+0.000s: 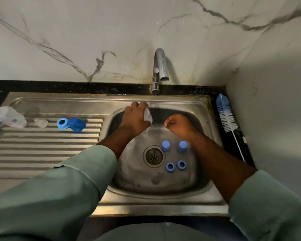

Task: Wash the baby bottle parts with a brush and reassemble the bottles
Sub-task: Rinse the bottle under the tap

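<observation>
1. Seen from above, a person in green sleeves leans over a steel sink set in a dark counter, with a tap at the back wall.
2. The left hand is over the far side of the basin, fingers curled round a small clear piece, probably a bottle teat, held below the tap.
3. The right hand hangs just beside it, curled into a loose fist. Whether it holds anything cannot be told; nothing shows in it.
4. On the basin floor, right of the drain, stand two blue caps and, nearer the person, two blue rings. Another clear piece seems to lie left of the drain.
5. On the ribbed draining board to the left lie a clear bottle on its side, a small clear disc, and a blue ring with a blue cap touching it.
6. The bottle brush lies on the counter right of the sink, well apart from both hands.
7. Risks, as a judgement: the wet teat is slippery and could drop into the basin. The clear pieces are hard to see against steel and could be missed. Reaching across for the brush, a sleeve or wrist could knock the upright caps over.
</observation>
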### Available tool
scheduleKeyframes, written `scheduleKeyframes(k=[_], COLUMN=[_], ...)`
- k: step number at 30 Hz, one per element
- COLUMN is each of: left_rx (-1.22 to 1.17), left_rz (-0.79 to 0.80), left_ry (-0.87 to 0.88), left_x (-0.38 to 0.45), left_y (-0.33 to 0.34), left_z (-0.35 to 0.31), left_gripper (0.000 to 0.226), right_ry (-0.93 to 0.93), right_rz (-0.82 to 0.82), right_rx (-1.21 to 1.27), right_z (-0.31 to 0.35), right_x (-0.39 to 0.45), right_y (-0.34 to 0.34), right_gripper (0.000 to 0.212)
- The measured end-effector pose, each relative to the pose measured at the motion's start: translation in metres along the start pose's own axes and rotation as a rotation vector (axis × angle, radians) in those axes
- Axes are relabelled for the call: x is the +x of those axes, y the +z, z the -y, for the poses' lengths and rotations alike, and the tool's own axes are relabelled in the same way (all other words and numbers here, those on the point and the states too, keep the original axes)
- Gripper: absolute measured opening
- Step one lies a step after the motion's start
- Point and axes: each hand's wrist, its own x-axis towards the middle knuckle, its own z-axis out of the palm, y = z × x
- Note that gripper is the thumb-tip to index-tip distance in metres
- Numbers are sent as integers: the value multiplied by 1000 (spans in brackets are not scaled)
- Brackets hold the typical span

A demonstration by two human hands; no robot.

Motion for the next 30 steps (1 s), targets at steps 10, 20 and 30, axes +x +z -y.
scheduleKeyframes(k=[10, 20, 30], left_rx=[86, 54, -564], left_rz=[-45, 14, -637], left_ry=[121, 86, -316], left_x=[-67, -101, -190], left_y=[6, -42, -117], left_z=[24, 75, 223], left_gripper=[62, 72, 74], right_ry=[-1, 44, -351], right_rz=[-106, -1, 173], right_rx=[-349, -479, -167], right_z=[13, 65, 200], right_x=[-41, -70, -50], right_y=[13, 60, 175], right_gripper=[30, 14, 9])
